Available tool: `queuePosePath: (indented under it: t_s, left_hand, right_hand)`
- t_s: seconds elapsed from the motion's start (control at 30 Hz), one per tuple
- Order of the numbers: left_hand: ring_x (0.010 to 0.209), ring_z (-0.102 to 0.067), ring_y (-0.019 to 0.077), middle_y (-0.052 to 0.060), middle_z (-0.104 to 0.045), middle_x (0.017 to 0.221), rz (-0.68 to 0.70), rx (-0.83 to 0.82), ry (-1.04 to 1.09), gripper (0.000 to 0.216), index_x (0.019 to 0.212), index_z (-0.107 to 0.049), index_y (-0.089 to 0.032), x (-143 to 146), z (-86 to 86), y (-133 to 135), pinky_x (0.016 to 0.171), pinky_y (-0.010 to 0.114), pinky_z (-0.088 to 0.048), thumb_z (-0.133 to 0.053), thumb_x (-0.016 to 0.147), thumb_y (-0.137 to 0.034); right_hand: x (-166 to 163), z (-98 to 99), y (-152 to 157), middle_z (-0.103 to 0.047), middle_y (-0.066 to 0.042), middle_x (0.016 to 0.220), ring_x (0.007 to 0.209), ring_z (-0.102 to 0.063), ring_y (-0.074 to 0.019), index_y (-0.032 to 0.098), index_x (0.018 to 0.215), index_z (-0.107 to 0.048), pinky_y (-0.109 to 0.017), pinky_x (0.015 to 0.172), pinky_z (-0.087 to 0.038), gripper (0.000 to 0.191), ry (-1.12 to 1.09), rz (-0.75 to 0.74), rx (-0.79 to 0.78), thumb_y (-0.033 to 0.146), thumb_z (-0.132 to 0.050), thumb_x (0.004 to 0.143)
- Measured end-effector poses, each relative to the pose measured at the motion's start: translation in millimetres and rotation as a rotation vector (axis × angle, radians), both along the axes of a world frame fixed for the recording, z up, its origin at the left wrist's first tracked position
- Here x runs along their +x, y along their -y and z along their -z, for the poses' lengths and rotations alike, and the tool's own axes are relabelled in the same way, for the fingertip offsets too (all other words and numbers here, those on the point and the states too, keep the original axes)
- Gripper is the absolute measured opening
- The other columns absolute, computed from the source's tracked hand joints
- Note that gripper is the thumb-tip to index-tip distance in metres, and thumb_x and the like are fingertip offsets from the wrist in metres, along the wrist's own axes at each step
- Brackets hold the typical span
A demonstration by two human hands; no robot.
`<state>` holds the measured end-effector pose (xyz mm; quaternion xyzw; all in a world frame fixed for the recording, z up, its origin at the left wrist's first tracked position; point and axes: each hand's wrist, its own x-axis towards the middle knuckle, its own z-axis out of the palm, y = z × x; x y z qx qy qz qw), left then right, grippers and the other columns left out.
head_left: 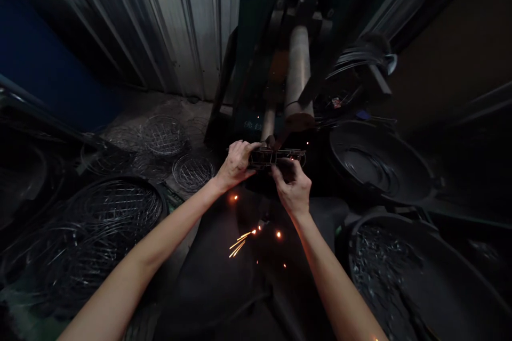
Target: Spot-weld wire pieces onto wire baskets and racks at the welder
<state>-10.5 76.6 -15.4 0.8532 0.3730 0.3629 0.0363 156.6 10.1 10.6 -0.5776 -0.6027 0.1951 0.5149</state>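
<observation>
A round wire rack [263, 158] is held edge-on between my two hands, just under the electrodes of a spot welder [299, 72]. My left hand [237, 162] grips its left side, thumb on top and fingers closed. At the right side, the fingers of my right hand [294, 184] are pinched at the rack's wires; whether a small loose part is also between them is hidden. The welder's lower tip [270, 141] meets the wires near my left thumb. Orange sparks [254, 232] fly out below, between my forearms.
Wire grids [162, 136] lie in piles on the floor at left, with a heaped tub [162, 197] nearer. To the right stand a black basin [424, 170] with wire rings and another basin [452, 256] holding many small metal pieces. A corrugated metal wall [180, 21] rises behind.
</observation>
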Motion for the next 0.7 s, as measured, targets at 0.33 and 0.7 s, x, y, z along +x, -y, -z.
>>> queuePosePath:
  t_s: [0.33,0.7]
  left_hand:
    - [0.101,-0.052,0.0255,0.011,-0.052,0.109,0.095,-0.472,-0.134,0.060,0.124,-0.042,-0.014,24,-24.0,67,0.085,0.040,-0.043,-0.065,0.070,-0.026]
    - [0.130,-0.031,0.0330,0.016,-0.029,0.141,0.117,-0.641,-0.118,0.098,0.146,-0.007,-0.022,-5,14.7,89,0.105,0.053,-0.030,-0.067,0.070,-0.041]
  right_hand:
    - [215,45.1,174,-0.067,-0.021,0.087,0.085,-0.064,-0.0371,0.008,0.099,-0.065,-0.048,0.077,-0.050,0.043,0.550,0.767,-0.978,0.042,-0.049,0.079]
    - [231,124.8,216,-0.069,-0.017,0.094,0.094,-0.064,-0.0311,0.012,0.099,-0.068,-0.037,0.081,-0.049,0.032,0.528,0.512,-1.245,0.029,-0.055,0.075]
